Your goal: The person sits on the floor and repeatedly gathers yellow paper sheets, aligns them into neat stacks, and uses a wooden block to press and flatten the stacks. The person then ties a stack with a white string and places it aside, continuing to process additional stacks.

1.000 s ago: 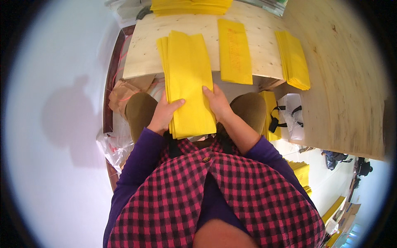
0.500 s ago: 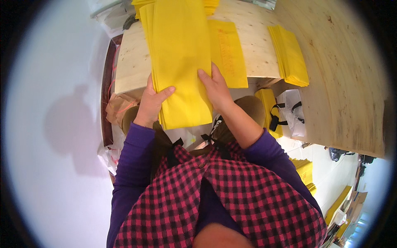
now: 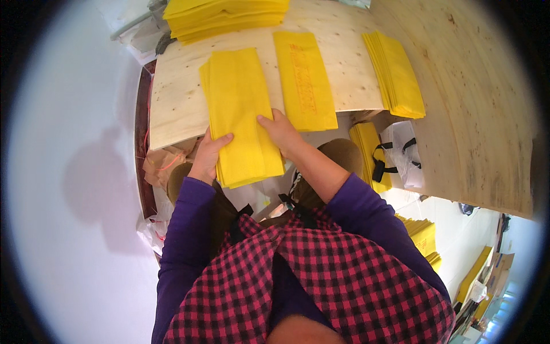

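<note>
Between my two hands is a bundle of flat yellow cloth-like sheets (image 3: 243, 103), long and narrow, with several layers fanned a little along the left and lower edges. My left hand (image 3: 208, 153) grips its left edge, thumb on top and fingers out of sight beneath. On the opposite edge my right hand (image 3: 279, 133) holds it the same way. The bundle's far end reaches over the wooden tabletop (image 3: 177, 103); its near end hangs past the table edge, above my lap. To its right lies a yellow piece with red print (image 3: 303, 80), slightly overhanging the edge.
A thick yellow stack (image 3: 229, 20) sits at the table's far side. Another yellow stack (image 3: 395, 74) is at the right, beside an upright wooden panel (image 3: 470, 103). Below stands a white bag with black straps (image 3: 404, 155). More yellow bundles (image 3: 421, 235) lie lower right.
Both hands have brought the yellow bundle down and slightly left. Its far end has lowered toward the tabletop, uncovering the far stack and more of the printed piece.
</note>
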A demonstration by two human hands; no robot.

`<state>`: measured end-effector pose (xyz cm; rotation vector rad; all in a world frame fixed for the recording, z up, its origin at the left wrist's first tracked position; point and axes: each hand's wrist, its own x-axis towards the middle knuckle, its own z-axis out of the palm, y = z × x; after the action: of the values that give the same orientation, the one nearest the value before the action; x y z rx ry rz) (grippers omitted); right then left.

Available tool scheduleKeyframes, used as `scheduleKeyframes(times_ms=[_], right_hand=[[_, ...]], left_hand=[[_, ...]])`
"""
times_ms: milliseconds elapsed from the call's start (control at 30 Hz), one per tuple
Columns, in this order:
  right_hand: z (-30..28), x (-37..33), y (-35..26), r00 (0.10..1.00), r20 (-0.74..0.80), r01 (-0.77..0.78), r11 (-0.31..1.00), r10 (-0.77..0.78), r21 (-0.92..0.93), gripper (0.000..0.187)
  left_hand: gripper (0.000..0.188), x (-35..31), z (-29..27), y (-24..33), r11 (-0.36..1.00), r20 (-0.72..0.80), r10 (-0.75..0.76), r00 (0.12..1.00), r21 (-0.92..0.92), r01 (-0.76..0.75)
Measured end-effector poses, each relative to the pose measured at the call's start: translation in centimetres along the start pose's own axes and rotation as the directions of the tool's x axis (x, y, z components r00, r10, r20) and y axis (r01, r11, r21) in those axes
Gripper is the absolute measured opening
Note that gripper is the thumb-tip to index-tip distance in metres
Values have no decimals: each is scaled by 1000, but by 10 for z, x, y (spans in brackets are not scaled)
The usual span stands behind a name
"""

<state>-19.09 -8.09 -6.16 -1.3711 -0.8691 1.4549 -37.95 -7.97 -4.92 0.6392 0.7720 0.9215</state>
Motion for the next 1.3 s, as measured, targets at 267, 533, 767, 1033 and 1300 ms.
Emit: scheduleKeyframes(times_ms=[267, 533, 767, 1033, 1300], right_hand=[[-19, -27, 5, 998, -41, 43, 998, -41, 47, 45], [-55, -77, 36, 976, -136, -96, 895, 171, 437, 49], [-75, -21, 33, 967, -215, 41, 742, 140, 669, 35], [-91, -25, 23, 922, -380, 135, 858, 75, 496, 26], [-115, -40, 11, 905, -424, 152, 963, -45, 223, 27]], left_hand=[[51, 1, -8, -2, 1000, -21, -15, 1000, 21, 15], [48, 0, -13, -9, 998, 21, -13, 1000, -58, 14], [47, -1, -11, -8, 999, 40, -23, 999, -37, 25], [48, 1, -11, -10, 1000, -8, -26, 1000, -16, 26], [48, 2, -12, -13, 998, 3, -24, 1000, -56, 24]])
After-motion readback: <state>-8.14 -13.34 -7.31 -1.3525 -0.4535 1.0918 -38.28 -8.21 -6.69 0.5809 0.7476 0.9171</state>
